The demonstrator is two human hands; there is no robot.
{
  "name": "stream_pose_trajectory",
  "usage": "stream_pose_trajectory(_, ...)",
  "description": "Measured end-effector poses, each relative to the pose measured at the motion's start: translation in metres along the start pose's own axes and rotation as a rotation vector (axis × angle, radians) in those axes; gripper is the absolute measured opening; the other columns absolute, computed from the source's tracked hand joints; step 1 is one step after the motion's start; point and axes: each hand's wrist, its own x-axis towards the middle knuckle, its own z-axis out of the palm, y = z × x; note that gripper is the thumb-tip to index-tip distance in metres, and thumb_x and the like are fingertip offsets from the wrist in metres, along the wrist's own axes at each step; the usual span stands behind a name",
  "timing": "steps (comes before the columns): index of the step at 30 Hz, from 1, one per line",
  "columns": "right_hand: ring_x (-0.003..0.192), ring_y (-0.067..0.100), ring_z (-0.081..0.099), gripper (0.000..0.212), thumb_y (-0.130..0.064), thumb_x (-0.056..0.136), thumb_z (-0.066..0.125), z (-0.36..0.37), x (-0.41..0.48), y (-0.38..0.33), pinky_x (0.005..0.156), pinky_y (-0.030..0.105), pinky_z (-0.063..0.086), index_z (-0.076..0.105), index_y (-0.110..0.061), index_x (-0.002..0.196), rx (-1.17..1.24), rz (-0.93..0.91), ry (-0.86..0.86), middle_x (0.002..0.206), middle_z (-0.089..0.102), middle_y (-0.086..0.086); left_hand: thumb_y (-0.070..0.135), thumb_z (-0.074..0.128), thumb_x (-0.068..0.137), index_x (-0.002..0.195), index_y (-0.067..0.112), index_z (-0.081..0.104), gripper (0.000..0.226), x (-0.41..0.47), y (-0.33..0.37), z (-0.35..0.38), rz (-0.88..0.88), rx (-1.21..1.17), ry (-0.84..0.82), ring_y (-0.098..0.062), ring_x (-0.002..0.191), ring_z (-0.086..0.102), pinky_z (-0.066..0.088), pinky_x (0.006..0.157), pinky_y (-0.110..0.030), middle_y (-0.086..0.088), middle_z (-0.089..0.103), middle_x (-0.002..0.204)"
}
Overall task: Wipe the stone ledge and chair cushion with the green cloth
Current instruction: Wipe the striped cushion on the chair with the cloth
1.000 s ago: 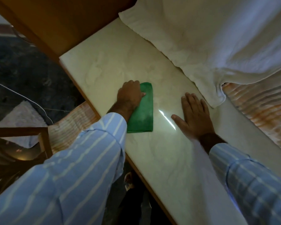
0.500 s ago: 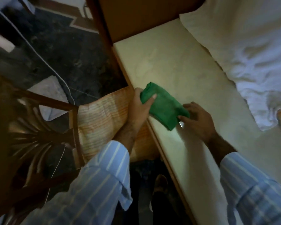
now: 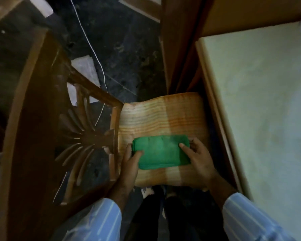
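Observation:
The folded green cloth (image 3: 161, 151) lies flat on the orange-striped chair cushion (image 3: 163, 117), near its front half. My left hand (image 3: 129, 164) grips the cloth's left end, thumb on top. My right hand (image 3: 197, 160) holds the cloth's right end, with the thumb pressed on its upper face. The pale stone ledge (image 3: 261, 101) runs along the right side, with nothing on the part in view.
The chair's carved wooden back (image 3: 47, 129) fills the left side. A wooden post (image 3: 177, 46) stands between chair and ledge. A white cable (image 3: 96, 54) crosses the dark floor (image 3: 125, 49), beside a pale rag (image 3: 84, 70). My feet (image 3: 156, 193) show below the cushion.
The cloth was lifted off the stone ledge by both hands and carried left and down onto the chair cushion. My view has swung from the ledge to the chair.

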Motion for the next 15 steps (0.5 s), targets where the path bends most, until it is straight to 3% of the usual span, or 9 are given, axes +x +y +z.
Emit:
stream_pose_trajectory(3,0.095,0.025,0.069,0.018,0.002,0.096,0.065,0.020,0.038,0.035,0.065,0.013,0.058,0.064,-0.012,0.107,-0.045,0.113,-0.019,0.098,0.073,0.003,0.008,0.064,0.094,0.119,0.027,0.062,0.032,0.034,-0.022,-0.012,-0.008,0.128,-0.029,-0.006,0.106,0.064,0.052,0.093,-0.027,0.005,0.068,0.118)
stream_pose_trajectory(5,0.099,0.028,0.065,0.035,0.010,0.095,0.062,0.031,0.062,0.056,0.064,0.012,0.058,0.057,-0.001,0.129,-0.108,0.171,-0.041,0.111,0.068,0.012,0.012,0.068,0.092,0.120,0.019,0.063,0.029,0.060,-0.036,-0.017,0.000,0.225,0.012,-0.018,0.111,0.066,0.053,0.094,-0.036,-0.001,0.070,0.117)
stream_pose_trajectory(7,0.092,0.023,0.065,0.045,0.014,0.094,0.060,0.041,0.091,0.078,0.063,0.013,0.058,0.051,0.005,0.137,-0.138,0.217,-0.044,0.120,0.065,0.021,0.028,0.072,0.088,0.116,0.024,0.064,0.029,0.092,-0.055,-0.021,0.029,0.334,0.025,-0.020,0.110,0.067,0.054,0.096,-0.046,0.003,0.072,0.113)
stream_pose_trajectory(10,0.088,0.027,0.069,0.030,0.014,0.091,0.065,0.055,0.131,0.097,0.071,0.026,0.063,0.061,-0.001,0.116,-0.176,0.219,-0.036,0.117,0.069,0.024,0.046,0.071,0.081,0.123,0.026,0.063,0.047,0.139,-0.071,-0.028,0.090,0.490,0.069,-0.014,0.108,0.068,0.055,0.095,-0.046,0.005,0.073,0.115)
stream_pose_trajectory(11,0.092,0.032,0.070,0.026,0.013,0.089,0.068,0.061,0.144,0.098,0.078,0.034,0.062,0.063,-0.007,0.105,-0.222,0.185,-0.048,0.111,0.072,0.021,0.042,0.072,0.082,0.123,0.021,0.064,0.047,0.152,-0.067,-0.028,0.121,0.528,0.090,-0.017,0.108,0.068,0.056,0.094,-0.045,0.000,0.073,0.114)
stream_pose_trajectory(13,0.097,0.033,0.070,0.027,0.010,0.087,0.072,0.070,0.172,0.093,0.082,0.036,0.061,0.065,-0.015,0.093,-0.271,0.118,-0.071,0.096,0.075,0.014,0.032,0.075,0.085,0.118,0.011,0.065,0.041,0.174,-0.052,-0.023,0.195,0.611,0.138,-0.025,0.104,0.068,0.055,0.085,-0.035,-0.010,0.072,0.110)
stream_pose_trajectory(15,0.093,0.031,0.071,0.025,0.000,0.083,0.080,0.077,0.198,0.077,0.081,0.040,0.062,0.066,-0.021,0.089,-0.299,0.052,-0.056,0.095,0.076,0.017,0.026,0.077,0.085,0.112,0.007,0.062,0.036,0.198,-0.039,-0.019,0.279,0.693,0.175,-0.029,0.097,0.066,0.043,0.073,-0.025,-0.014,0.070,0.104)
